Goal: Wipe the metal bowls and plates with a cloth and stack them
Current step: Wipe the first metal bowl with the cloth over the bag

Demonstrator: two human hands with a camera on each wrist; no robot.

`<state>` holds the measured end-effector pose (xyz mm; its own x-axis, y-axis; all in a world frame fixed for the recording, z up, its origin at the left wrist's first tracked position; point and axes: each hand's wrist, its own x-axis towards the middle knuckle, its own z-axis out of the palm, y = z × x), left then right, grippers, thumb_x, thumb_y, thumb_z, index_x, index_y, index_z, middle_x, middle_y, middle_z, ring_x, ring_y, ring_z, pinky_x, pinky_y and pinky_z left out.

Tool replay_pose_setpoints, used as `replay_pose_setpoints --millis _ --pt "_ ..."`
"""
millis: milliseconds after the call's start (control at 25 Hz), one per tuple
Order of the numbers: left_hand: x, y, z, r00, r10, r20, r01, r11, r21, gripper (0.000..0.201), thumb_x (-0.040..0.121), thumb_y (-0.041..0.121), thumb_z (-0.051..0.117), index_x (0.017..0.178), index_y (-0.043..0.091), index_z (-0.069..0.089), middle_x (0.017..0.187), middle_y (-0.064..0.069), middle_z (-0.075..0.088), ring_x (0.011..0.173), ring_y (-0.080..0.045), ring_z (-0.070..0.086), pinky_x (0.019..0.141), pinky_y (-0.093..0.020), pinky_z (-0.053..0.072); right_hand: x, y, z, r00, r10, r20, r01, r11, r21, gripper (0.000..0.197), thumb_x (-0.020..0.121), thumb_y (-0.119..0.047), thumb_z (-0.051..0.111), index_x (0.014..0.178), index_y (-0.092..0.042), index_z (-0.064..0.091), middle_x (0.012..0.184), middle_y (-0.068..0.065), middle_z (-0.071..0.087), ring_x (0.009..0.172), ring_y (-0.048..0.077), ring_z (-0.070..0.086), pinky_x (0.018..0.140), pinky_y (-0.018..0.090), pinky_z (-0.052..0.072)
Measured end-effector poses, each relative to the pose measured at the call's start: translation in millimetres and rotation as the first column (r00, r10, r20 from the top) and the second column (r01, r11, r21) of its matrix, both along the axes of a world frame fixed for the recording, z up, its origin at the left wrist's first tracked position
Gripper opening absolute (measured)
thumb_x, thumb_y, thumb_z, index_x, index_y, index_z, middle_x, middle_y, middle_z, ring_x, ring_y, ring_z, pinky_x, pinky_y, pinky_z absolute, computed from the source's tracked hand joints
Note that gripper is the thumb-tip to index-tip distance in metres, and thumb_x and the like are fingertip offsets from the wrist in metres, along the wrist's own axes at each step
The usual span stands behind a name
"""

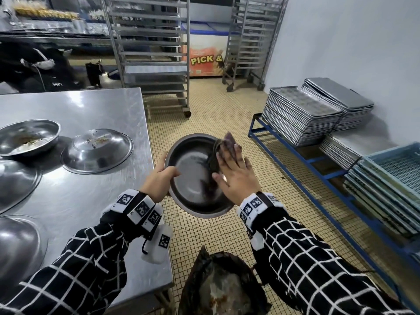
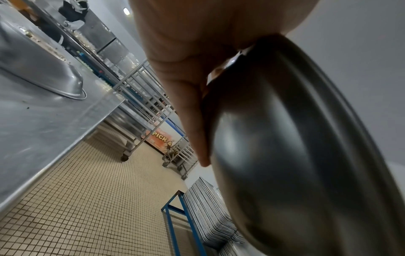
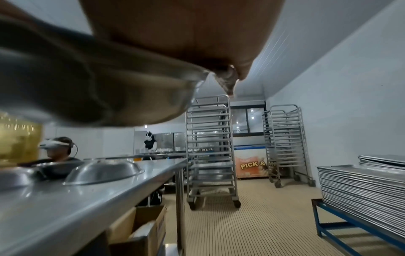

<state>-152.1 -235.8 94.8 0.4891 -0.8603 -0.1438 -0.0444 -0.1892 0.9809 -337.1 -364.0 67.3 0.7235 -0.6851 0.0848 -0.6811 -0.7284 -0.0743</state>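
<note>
Steel covers the table [image 1: 75,201] on the left, where several metal dishes wait: a bowl with crumbs [image 1: 28,137] at the far edge, an upturned plate [image 1: 97,151] dotted with food bits beside it, and more domed pieces cut off by the picture's left border. Just past the table's right edge, above the tiled floor, the left hand [image 1: 159,185] grips the rim of a tilted metal bowl [image 1: 193,178], thumb curled over the inside and fingers behind. To its right, the right hand [image 1: 236,176] lies flat with fingers spread, pressing a dark cloth [image 1: 225,148] against the bowl's inner right wall. The step in hand looks like wiping the inside of this bowl; next it likely needs the cloth swept round the remaining surface, then the bowl set down to begin a stack. Motion blur smears the cloth's lower part. The wrist views show mostly skin and the bowl's outer curve. A dark bag [image 1: 220,287] below is cropped, its contents unclear.
</note>
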Motion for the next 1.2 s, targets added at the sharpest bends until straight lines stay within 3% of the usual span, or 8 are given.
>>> replay_pose_setpoints --millis 160,280,480,680,800,920,1040,1200 --pt "-0.1 5.0 6.3 0.998 -0.026 -0.057 0.026 1.0 -0.009 0.018 0.09 0.001 0.043 0.1 0.012 0.052 0.063 -0.008 0.049 0.036 -0.012 0.051 0.037 -0.02 0.04 6.9 -5.9 28.9 0.915 -0.102 0.39 -0.05 0.931 0.362 0.052 0.101 -0.043 0.023 0.151 -0.031 0.013 0.16 -0.009 0.005 0.146 0.017 0.012 0.117 0.043 0.017" --pt "-0.4 8.8 11.8 0.994 0.027 -0.103 -0.03 0.999 -0.026 0.019 0.09 0.0 0.044 0.085 0.015 0.053 0.064 -0.007 0.052 0.037 -0.008 0.053 0.037 -0.018 0.04 6.0 -3.4 42.3 0.82 -0.261 0.51 -0.041 0.862 0.505 0.038 0.101 -0.03 0.038 0.138 -0.027 0.046 0.123 0.004 0.054 0.107 0.017 0.053 0.095 0.031 0.046" --pt "2.2 8.0 9.5 0.988 0.0 -0.153 -0.029 0.981 -0.191 0.024 0.086 0.003 0.049 0.094 0.021 0.064 0.083 -0.006 0.062 0.078 -0.018 0.059 0.072 -0.029 0.048 -4.7 9.8 37.9 0.538 -0.444 0.716 -0.207 0.754 0.624 0.039 0.092 -0.014 0.057 0.125 -0.035 0.056 0.114 -0.017 0.066 0.107 -0.003 0.058 0.086 0.012 0.045" --pt "-0.9 3.6 1.4 0.983 0.093 -0.157 -0.13 0.961 -0.244 0.016 0.086 0.025 0.056 0.098 0.025 0.067 0.09 -0.005 0.068 0.086 -0.024 0.063 0.079 -0.035 0.051 -4.0 44.9 24.2 0.352 -0.61 0.71 -0.03 0.751 0.66 0.038 0.094 -0.019 0.055 0.13 -0.031 0.053 0.109 -0.023 0.06 0.102 -0.001 0.053 0.091 0.024 0.042" --pt "13.8 6.0 -0.4 0.969 -0.2 -0.145 0.177 0.972 -0.152 0.065 0.072 0.045 0.068 0.127 0.016 0.049 0.102 -0.017 0.063 0.078 -0.029 0.066 0.064 -0.037 0.055 -16.8 38.6 30.4 0.442 -0.596 0.67 -0.041 0.733 0.679 0.035 0.094 -0.019 0.055 0.126 -0.033 0.053 0.107 -0.023 0.061 0.1 -0.001 0.055 0.094 0.026 0.043" --pt "19.5 12.3 0.3 0.89 -0.344 -0.3 0.336 0.938 -0.078 0.085 0.058 0.054 0.081 0.121 0.004 0.053 0.087 -0.014 0.063 0.071 -0.03 0.063 0.066 -0.039 0.054 -27.9 23.9 49.1 0.611 -0.466 0.64 -0.149 0.726 0.671 0.033 0.093 -0.017 0.057 0.124 -0.029 0.057 0.107 -0.018 0.066 0.101 -0.003 0.059 0.096 0.024 0.046" --pt "0.8 16.1 7.5 0.943 -0.217 -0.252 0.202 0.976 -0.084 0.043 0.084 0.048 0.059 0.093 0.007 0.065 0.069 -0.007 0.067 0.063 -0.024 0.064 0.064 -0.03 0.054 -26.2 24.8 58.6 0.67 -0.394 0.629 -0.141 0.764 0.629 0.036 0.094 -0.018 0.054 0.129 -0.028 0.053 0.106 -0.021 0.063 0.1 -0.005 0.056 0.091 0.02 0.043" --pt "-13.8 10.1 4.3 0.944 0.046 -0.327 -0.119 0.97 -0.21 0.038 0.097 0.038 0.043 0.101 0.009 0.067 0.086 -0.008 0.071 0.087 -0.029 0.067 0.083 -0.039 0.052 -20.4 40.8 54.4 0.481 -0.517 0.708 -0.031 0.797 0.604 0.029 0.096 -0.024 0.052 0.125 -0.029 0.055 0.103 -0.023 0.061 0.095 -0.007 0.054 0.082 0.017 0.041"
